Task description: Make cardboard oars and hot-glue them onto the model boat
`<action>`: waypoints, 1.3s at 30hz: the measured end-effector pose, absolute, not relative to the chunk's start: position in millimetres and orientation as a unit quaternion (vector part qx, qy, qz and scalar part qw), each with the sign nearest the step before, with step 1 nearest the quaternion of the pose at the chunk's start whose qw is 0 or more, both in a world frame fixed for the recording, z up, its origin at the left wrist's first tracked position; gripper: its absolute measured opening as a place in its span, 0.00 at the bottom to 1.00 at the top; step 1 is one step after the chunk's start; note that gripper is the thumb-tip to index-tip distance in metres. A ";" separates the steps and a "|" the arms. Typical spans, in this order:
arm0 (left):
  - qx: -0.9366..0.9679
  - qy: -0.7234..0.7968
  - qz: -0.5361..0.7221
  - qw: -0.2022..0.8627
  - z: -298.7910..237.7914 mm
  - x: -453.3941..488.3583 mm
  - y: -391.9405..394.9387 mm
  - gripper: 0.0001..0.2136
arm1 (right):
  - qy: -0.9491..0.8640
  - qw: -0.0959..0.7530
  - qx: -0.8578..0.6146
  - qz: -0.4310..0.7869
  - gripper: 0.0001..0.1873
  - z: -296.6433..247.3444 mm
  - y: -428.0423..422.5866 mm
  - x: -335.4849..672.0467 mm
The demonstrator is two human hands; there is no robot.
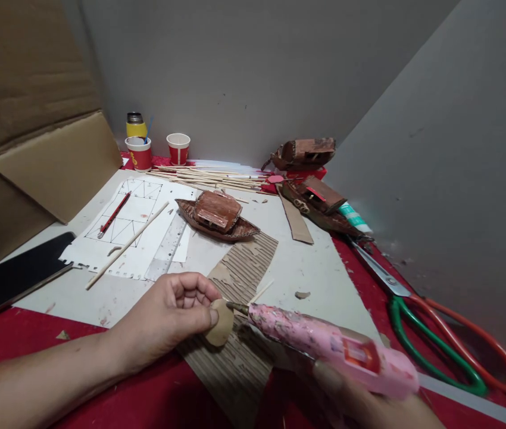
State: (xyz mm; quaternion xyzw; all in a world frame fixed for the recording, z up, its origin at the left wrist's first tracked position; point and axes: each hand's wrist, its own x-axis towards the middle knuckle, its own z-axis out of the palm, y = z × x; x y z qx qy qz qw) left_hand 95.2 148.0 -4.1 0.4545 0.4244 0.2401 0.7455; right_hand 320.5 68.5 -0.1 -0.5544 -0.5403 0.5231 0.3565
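My left hand [170, 316] is curled in a pinch on a small oval cardboard piece [219, 323] with a thin stick behind it, low in the middle of the view. My right hand [360, 402], mostly hidden under the tool, grips a pink hot glue gun [333, 345]. Its metal nozzle tip touches the edge of the cardboard piece. Both hands hover over a strip of corrugated cardboard [239, 286] lying on a red table.
A brown cardboard boat model [217, 215] sits mid-table beside a clear ruler [166, 249] and a drawn paper sheet [132, 223] with a red pen. Bamboo sticks [208, 176], two red cups [139, 154], more boat models [319, 202] and large scissors [436, 328] lie around.
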 end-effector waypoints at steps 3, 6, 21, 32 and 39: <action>0.456 0.426 0.240 0.744 -2.9 95.6 147.1 0.16 | -0.559 0.343 -0.540 0.529 0.21 1.6 71.3 319.6; 0.461 0.428 0.241 0.739 -2.8 95.4 146.3 0.16 | -0.563 0.355 -0.531 0.524 0.19 3.0 73.9 314.9; 0.474 0.433 0.249 0.725 -4.5 95.1 147.6 0.14 | -0.654 0.321 -0.541 0.420 0.16 1.9 76.2 315.8; 0.478 0.430 0.254 0.723 -5.0 94.3 146.7 0.14 | -0.703 0.272 -0.536 0.380 0.11 -16.0 74.9 332.7; 0.473 0.436 0.250 0.724 -5.5 95.4 146.3 0.14 | -0.740 0.234 -0.529 0.342 0.18 -22.6 77.8 327.1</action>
